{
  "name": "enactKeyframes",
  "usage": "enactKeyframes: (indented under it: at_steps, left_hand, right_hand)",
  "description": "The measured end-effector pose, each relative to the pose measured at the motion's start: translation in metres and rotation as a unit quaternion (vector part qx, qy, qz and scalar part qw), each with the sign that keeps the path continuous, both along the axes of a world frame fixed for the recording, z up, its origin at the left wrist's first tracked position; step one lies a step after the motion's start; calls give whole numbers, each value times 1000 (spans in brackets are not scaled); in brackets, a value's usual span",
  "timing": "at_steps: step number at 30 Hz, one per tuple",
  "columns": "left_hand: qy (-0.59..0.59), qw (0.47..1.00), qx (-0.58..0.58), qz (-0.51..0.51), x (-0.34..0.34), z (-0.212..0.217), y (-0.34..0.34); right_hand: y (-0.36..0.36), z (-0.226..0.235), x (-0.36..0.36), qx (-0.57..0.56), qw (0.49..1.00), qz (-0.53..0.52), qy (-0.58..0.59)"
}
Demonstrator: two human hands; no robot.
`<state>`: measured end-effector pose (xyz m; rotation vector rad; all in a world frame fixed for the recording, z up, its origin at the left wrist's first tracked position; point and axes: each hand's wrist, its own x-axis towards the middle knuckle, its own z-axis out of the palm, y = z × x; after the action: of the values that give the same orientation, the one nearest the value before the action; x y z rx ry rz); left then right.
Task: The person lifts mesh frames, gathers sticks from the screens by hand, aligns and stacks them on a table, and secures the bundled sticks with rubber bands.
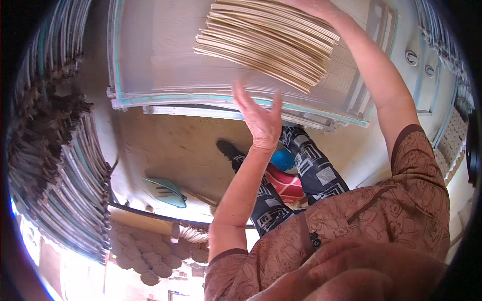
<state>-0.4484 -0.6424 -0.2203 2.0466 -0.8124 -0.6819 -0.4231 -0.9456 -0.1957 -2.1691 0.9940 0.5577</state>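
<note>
While the stack of thin pale sheets [268,42] rests on the mesh drying frame [150,75], my right hand [314,6] grips its far edge, fingers mostly hidden. Below the stack, my left hand [261,118] hangs flat, empty. The sheets appear still unspread.

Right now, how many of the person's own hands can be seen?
2. The left hand is raised open just under the fan of thin wooden slats; the right hand grips their top edge, partly cut off by the picture's rim.
</note>
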Motion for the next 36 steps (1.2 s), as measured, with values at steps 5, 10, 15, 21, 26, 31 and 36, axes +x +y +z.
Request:
enactKeyframes:
  at_steps: [5, 10, 15, 21, 26, 31, 36]
  left_hand:
    - [436, 811, -256, 294, 8, -13, -42]
    - [445, 778, -264, 356, 0, -39, -75]
    - [472, 736, -278, 398, 0, -3, -69]
    - [486, 726, -267, 407, -6, 42, 11]
    - [458, 669, -323, 488, -17, 74, 109]
    - [407, 591, -324, 617, -33, 96, 228]
    - [284, 500, -371, 729, -50, 137, 374]
  right_hand:
    - [23, -30, -11, -75, 996, 39, -33]
    - [63, -47, -35, 247, 891, 126, -360]
    - [92, -25, -50, 191, 970, -34, -143]
    - [173, 25, -44, 205, 972, 29, -113]
    - [276, 40, -26, 288, 951, 61, -97]
    - [406, 53, 2, 245, 924, 293, -18]
    - [587, 78, 19, 300, 832, 465, -43]
